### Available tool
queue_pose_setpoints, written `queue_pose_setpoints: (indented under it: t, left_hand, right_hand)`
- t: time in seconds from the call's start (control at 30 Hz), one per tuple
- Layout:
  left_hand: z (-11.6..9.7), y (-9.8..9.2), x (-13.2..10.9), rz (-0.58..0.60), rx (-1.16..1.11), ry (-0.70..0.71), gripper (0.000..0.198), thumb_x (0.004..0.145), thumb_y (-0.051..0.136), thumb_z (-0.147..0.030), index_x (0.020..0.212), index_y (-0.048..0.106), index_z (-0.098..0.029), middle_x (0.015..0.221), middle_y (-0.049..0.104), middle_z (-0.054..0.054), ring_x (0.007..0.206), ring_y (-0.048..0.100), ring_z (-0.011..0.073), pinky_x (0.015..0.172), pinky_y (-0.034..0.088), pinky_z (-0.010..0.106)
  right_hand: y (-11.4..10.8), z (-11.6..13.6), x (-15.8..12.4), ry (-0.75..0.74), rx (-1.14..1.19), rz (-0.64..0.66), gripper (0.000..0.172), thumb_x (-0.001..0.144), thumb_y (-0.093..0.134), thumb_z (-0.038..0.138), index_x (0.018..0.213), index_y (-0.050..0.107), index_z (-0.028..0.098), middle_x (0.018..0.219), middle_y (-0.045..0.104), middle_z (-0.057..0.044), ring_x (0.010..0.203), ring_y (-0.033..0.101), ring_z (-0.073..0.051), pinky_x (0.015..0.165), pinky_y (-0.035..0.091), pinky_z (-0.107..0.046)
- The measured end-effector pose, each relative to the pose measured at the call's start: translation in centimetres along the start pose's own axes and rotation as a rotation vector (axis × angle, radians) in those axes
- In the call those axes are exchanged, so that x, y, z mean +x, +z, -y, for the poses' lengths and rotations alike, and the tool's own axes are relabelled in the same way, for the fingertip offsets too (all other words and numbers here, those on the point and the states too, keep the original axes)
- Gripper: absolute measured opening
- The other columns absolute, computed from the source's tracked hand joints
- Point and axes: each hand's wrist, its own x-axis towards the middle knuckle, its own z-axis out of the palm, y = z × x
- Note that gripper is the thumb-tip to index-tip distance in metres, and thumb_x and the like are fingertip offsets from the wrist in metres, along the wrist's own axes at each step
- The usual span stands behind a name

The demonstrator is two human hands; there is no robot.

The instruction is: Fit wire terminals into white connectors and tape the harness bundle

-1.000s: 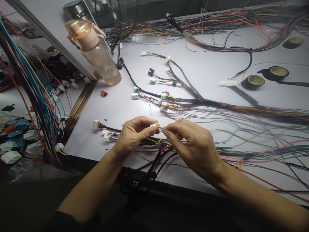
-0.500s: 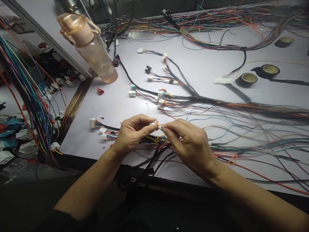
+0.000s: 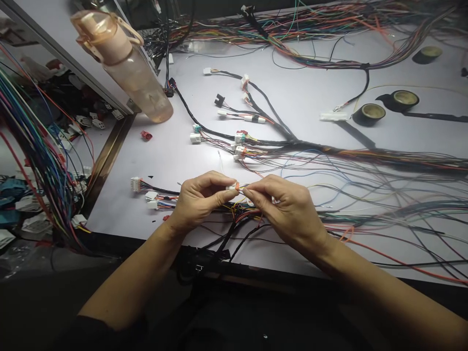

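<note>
Between thumb and fingers, my left hand (image 3: 199,200) pinches a small white and orange connector (image 3: 233,187) above the bench. Thin wires run from its orange end toward my right hand (image 3: 283,202). That hand is closed in a pinch on a wire right beside the connector; the wire's tip is hidden by the fingers. Below both hands lies a dark bundle of wires (image 3: 237,212). White multi-pin connectors (image 3: 136,184) on black-taped branches lie left of my left hand. Beyond my hands stretches a black-taped wiring harness (image 3: 285,143) with several connectors on its branches.
A peach-tinted water bottle (image 3: 137,83) stands at the back left. Rolls of black tape (image 3: 369,114) lie at the right. Loose coloured wires hang over the left edge (image 3: 36,161) and pile along the back (image 3: 310,27). A small red connector (image 3: 146,135) lies near the bottle.
The view has shifted slightly, so the bench things appear a little further left and up. My right fingers sit marginally closer to the connector; both grips stay the same.
</note>
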Motion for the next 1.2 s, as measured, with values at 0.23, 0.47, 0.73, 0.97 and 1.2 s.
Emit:
queue_pose_setpoints:
  t: [0.23, 0.47, 0.73, 0.97, 1.2]
  left_hand:
    - [0.4, -0.1, 0.0, 0.026, 0.025, 0.039, 0.017, 0.07, 0.077, -0.011, 0.086, 0.077, -0.019, 0.084, 0.071, 0.005, 0.081, 0.067, 0.0143, 0.075, 0.056, 0.025]
    - [0.9, 0.0, 0.3, -0.127, -0.068, 0.012, 0.018, 0.069, 0.078, -0.014, 0.086, 0.076, -0.02, 0.083, 0.071, 0.003, 0.076, 0.067, 0.0124, 0.074, 0.056, 0.024]
    - [0.5, 0.0, 0.3, -0.1, -0.096, -0.029, 0.018, 0.071, 0.077, -0.013, 0.086, 0.076, -0.021, 0.084, 0.071, 0.001, 0.075, 0.067, 0.0105, 0.073, 0.056, 0.021]
    - [0.5, -0.2, 0.3, -0.091, -0.114, -0.034, 0.019, 0.071, 0.077, -0.012, 0.087, 0.076, -0.022, 0.085, 0.072, 0.001, 0.077, 0.068, 0.0106, 0.075, 0.056, 0.021]
    - [0.4, -0.1, 0.3, -0.105, -0.157, -0.05, 0.019, 0.068, 0.079, -0.012, 0.085, 0.076, -0.021, 0.082, 0.073, 0.001, 0.074, 0.068, 0.0115, 0.072, 0.057, 0.022]
  right_hand:
    - [-0.2, -0.2, 0.0, -0.051, 0.004, 0.038, 0.016, 0.091, 0.057, 0.021, 0.084, 0.071, 0.018, 0.072, 0.065, -0.002, 0.068, 0.059, -0.013, 0.065, 0.046, -0.024]
    - [-2.6, -0.8, -1.7, 0.173, 0.055, -0.008, 0.015, 0.088, 0.06, 0.027, 0.079, 0.071, 0.022, 0.071, 0.067, 0.0, 0.065, 0.061, -0.013, 0.061, 0.046, -0.024]
    - [-2.5, -0.3, -1.9, 0.155, 0.166, 0.029, 0.011, 0.089, 0.06, 0.022, 0.087, 0.071, 0.021, 0.08, 0.068, -0.001, 0.074, 0.062, -0.012, 0.068, 0.048, -0.022]
    - [-2.1, 0.0, -1.7, 0.124, 0.16, 0.021, 0.013, 0.091, 0.058, 0.022, 0.086, 0.069, 0.018, 0.072, 0.062, 0.001, 0.065, 0.057, -0.009, 0.063, 0.045, -0.021]
    - [-1.6, 0.3, -1.8, 0.089, 0.16, -0.003, 0.012, 0.091, 0.058, 0.021, 0.088, 0.069, 0.018, 0.076, 0.064, -0.001, 0.07, 0.059, -0.01, 0.066, 0.046, -0.021]
